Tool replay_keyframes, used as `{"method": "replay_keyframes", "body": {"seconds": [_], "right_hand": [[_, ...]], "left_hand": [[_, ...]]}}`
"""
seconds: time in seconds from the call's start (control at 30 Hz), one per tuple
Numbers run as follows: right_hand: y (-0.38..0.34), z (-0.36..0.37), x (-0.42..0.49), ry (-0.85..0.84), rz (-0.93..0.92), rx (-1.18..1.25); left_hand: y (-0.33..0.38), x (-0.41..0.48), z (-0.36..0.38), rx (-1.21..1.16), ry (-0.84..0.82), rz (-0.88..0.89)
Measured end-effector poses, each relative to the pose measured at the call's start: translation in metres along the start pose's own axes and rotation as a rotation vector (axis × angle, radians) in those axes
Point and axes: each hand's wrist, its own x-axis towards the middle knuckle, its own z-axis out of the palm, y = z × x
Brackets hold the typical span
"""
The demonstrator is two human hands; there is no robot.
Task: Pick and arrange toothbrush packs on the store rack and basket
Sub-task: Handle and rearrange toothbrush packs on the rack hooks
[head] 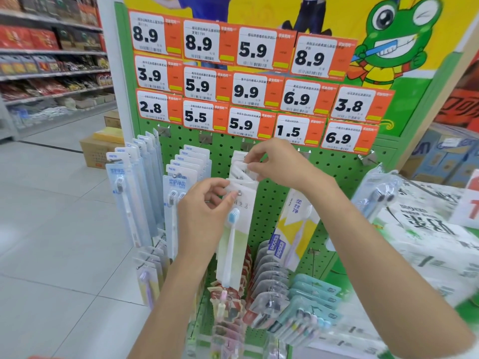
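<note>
A white and pale-green toothbrush pack point(237, 244) with a blue-headed brush hangs at the tip of a metal hook point(239, 193) on the green pegboard rack point(337, 167). My left hand point(204, 216) pinches this pack's top edge by the hook tip. My right hand point(277, 164) pinches the tops of the white packs point(241, 172) hanging further back on the same hook. Other packs hang to the left: tall blue ones point(134, 193) and a row marked NEW point(181, 177).
A yellow and white pack point(295, 224) hangs right of the hook. Several lower rows of packs point(274, 288) crowd the rack's bottom. White bagged goods point(427, 229) lie at right. Price tags point(246, 92) cover the rack's top. Cardboard boxes point(101, 146) stand on the tiled floor at left.
</note>
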Motion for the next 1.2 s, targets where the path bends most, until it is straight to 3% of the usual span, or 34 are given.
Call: {"method": "replay_keyframes", "body": {"seconds": [0.23, 0.37, 0.53, 0.73, 1.2], "right_hand": [[-0.004, 0.004, 0.003, -0.026, -0.029, 0.002], [0.001, -0.018, 0.009, 0.083, -0.016, -0.044], [0.000, -0.015, 0.021, -0.082, -0.022, -0.205], [-0.004, -0.016, 0.026, -0.131, 0.032, -0.216], [-0.007, -0.021, -0.004, -0.006, 0.052, -0.237]], "left_hand": [[0.000, -0.001, 0.000, 0.008, 0.014, 0.003], [0.002, -0.002, -0.002, 0.011, 0.027, 0.005], [0.004, -0.003, -0.004, -0.013, 0.031, -0.012], [0.006, -0.006, -0.006, -0.066, 0.032, -0.044], [0.013, -0.022, -0.003, -0.070, 0.019, -0.038]]}}
